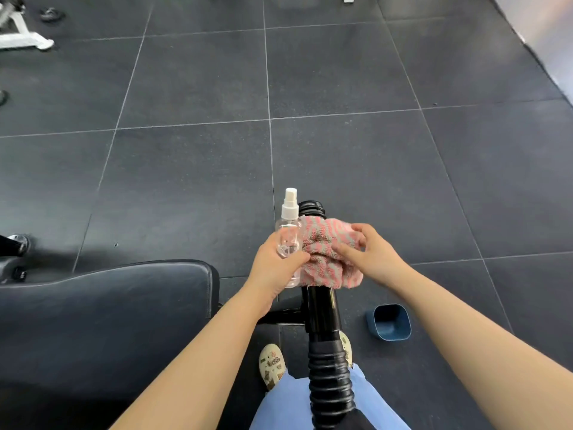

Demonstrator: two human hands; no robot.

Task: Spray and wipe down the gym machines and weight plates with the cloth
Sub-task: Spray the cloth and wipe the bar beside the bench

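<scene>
Single head view, worn high, aimed forward and steeply down over both forearms; close on the hands at frame centre, wide enough to take in floor (341,72) beyond.

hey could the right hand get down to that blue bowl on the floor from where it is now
Probably yes. The right hand only rests on the cloth and holds nothing, and the blue bowl sits on open floor below it, to the right of the black bar, with nothing between. Bending down would likely be needed.

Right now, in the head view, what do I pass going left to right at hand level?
Black padded seat → left hand → clear spray bottle → pink striped cloth → right hand.
</scene>
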